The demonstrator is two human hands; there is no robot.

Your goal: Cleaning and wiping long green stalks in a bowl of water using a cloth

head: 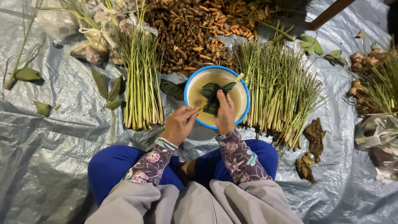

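Dark green leaves [211,96], folded or bundled together with a pale stalk [237,77] projecting toward the far rim, are held over a blue-rimmed white basin [191,79] of cloudy yellowish liquid, apparently so that drips fall back into it. Head view: the right hand [225,113] grasps the leaves from the near side, fingers pressed over the lower fold. The left hand [180,123] sits just beside it at the basin's near rim, fingers curled and pinched; whether it grips a leaf edge or a thin stem cannot be told from this angle. Both forearms wear floral-patterned sleeves. The basin rests on a grey plastic sheet [49,157] directly before the seated person's knees, within easy reach of both hands. Lemongrass stalks lie in two lots flanking the basin: a bundle to the left [141,83] and a wider spread to the right [277,91]. Beyond the basin lies a heap of turmeric-like rhizomes [186,29]. Loose green leaves [108,89] are scattered left of the bundle; dried brown leaf scraps [314,135] lie at right.
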